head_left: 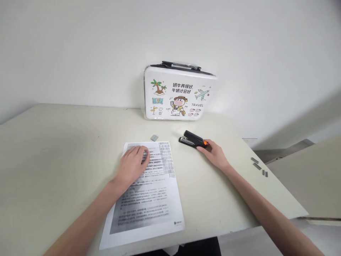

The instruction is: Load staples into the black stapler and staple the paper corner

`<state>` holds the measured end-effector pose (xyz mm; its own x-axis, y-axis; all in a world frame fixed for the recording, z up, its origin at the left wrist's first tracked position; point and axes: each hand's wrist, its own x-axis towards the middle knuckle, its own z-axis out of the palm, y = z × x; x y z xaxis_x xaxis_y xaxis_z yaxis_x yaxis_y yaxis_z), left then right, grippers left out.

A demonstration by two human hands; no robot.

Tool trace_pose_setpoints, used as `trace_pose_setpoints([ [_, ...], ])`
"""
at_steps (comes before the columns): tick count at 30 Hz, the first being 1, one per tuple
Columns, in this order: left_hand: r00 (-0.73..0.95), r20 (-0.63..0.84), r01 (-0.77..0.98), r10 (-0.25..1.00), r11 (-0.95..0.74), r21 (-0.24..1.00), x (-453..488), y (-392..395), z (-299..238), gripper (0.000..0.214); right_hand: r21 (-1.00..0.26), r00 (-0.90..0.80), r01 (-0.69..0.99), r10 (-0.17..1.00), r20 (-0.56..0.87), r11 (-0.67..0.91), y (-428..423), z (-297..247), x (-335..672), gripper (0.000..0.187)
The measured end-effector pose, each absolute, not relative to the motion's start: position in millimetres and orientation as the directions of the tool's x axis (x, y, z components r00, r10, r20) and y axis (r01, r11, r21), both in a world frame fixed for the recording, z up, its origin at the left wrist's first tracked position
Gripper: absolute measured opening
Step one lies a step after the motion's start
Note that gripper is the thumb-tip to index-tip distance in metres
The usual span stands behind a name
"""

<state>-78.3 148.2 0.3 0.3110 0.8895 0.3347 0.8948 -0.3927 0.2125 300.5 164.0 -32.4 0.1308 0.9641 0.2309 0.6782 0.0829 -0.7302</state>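
A printed sheet of paper (151, 192) lies on the table (53, 149) in front of me. My left hand (133, 165) rests flat on its upper left part, fingers stretched out. A black stapler with an orange tip (193, 139) sits to the right of the sheet's top. My right hand (215, 153) touches the stapler's near end, fingers curled around it. A small grey strip of staples (154, 137) lies just above the paper's top edge.
A white case with cartoon travel pictures (179, 93) stands upright against the wall at the back. Several grey staple strips (258, 166) lie near the table's right edge. The table ends close on the right and at the front.
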Motion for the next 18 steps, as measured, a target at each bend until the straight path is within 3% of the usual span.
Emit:
trace_pose_setpoints([
  [11, 0.287, 0.292, 0.91, 0.912, -0.355, 0.213, -95.3, 165.6, 6.1, 0.023, -0.764, -0.1, 0.625, 0.987, 0.122, 0.158, 71.8, -19.1, 340.5, 0.041],
  [18, 0.395, 0.34, 0.875, 0.853, -0.462, 0.143, -87.6, 166.1, 15.9, 0.03, -0.799, -0.091, 0.577, 0.985, 0.144, 0.17, 65.7, -11.8, 342.1, 0.041],
])
